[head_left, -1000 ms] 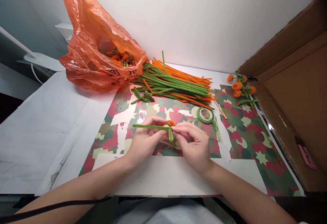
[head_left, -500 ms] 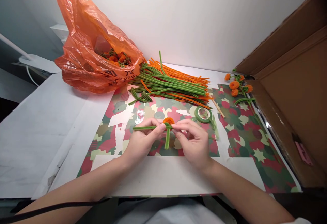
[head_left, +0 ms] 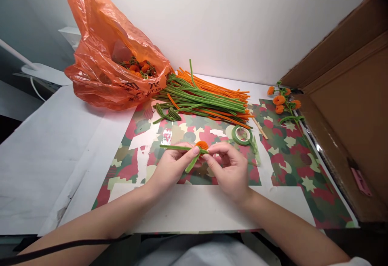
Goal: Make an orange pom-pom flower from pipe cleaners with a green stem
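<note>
A small orange pipe-cleaner flower (head_left: 201, 145) with green pipe-cleaner strips is held between both hands above the patterned sheet. My left hand (head_left: 171, 165) pinches it near the base of the orange head; one green strip (head_left: 172, 147) sticks out leftward past the fingers. Another green end (head_left: 191, 165) slants down and left below the thumb. My right hand (head_left: 229, 167) is closed, its thumb and forefinger pinching the green piece at the flower's right side. The back of the flower is hidden by the fingers.
Behind lie bundled green pipe cleaners (head_left: 209, 96) and orange ones (head_left: 218, 84), beside an orange plastic bag (head_left: 103, 64) with flowers inside. Green tape (head_left: 241, 135) and a thin stick (head_left: 260, 127) lie to the right. A finished flower spray (head_left: 279, 101) rests near the cardboard (head_left: 348, 108).
The hanging green end has swung from pointing straight down to slanting down-left. The flower has turned slightly in the fingers; both hands keep their pinch.
</note>
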`<action>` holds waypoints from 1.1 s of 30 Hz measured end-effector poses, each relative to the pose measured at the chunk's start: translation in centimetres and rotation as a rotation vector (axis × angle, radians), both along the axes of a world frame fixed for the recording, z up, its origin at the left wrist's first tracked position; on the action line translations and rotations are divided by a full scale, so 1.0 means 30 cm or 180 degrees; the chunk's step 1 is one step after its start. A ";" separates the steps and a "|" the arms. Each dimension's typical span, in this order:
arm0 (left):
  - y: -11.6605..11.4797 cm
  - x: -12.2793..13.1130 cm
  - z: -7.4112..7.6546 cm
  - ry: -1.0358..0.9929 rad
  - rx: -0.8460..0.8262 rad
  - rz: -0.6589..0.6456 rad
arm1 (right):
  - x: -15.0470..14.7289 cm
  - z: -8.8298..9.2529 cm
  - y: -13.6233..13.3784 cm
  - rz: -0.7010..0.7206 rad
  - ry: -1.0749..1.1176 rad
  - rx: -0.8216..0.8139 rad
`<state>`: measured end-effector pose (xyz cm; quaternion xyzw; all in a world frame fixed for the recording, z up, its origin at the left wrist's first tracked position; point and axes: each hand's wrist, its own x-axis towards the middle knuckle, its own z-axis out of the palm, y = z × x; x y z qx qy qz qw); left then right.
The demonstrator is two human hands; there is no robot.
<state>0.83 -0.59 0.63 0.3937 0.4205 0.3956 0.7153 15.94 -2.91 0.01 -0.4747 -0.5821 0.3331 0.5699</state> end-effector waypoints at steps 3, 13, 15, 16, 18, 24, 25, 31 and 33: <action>0.011 -0.002 0.002 0.0005 -0.0249 -0.0133 | 0.002 0.007 0.000 0.0008 -0.0311 0.0114; 0.015 0.000 0.017 -0.0218 -0.0574 -0.0042 | 0.014 0.013 0.002 0.0148 -0.0367 0.0201; 0.007 0.006 0.013 -0.0213 -0.0440 0.0098 | 0.008 0.016 0.003 0.0124 -0.0029 -0.0117; 0.003 0.009 0.012 -0.0202 -0.0334 0.0155 | 0.005 0.018 0.004 0.0112 0.0165 -0.0295; -0.005 0.013 0.013 -0.0153 -0.0100 0.0249 | -0.001 0.022 0.008 0.0110 0.0580 -0.0664; -0.017 0.018 0.025 0.0461 0.0477 0.0474 | -0.002 0.032 0.023 0.0223 0.1728 -0.1806; -0.017 0.018 0.025 0.0552 0.0539 0.0481 | -0.001 0.034 0.024 0.0232 0.1865 -0.1963; -0.008 0.012 0.014 0.0689 0.0450 0.0379 | 0.003 0.040 0.019 0.0193 0.1960 -0.2155; -0.006 0.010 0.014 0.0612 0.0312 0.0285 | 0.003 0.033 0.017 0.0132 0.1664 -0.1863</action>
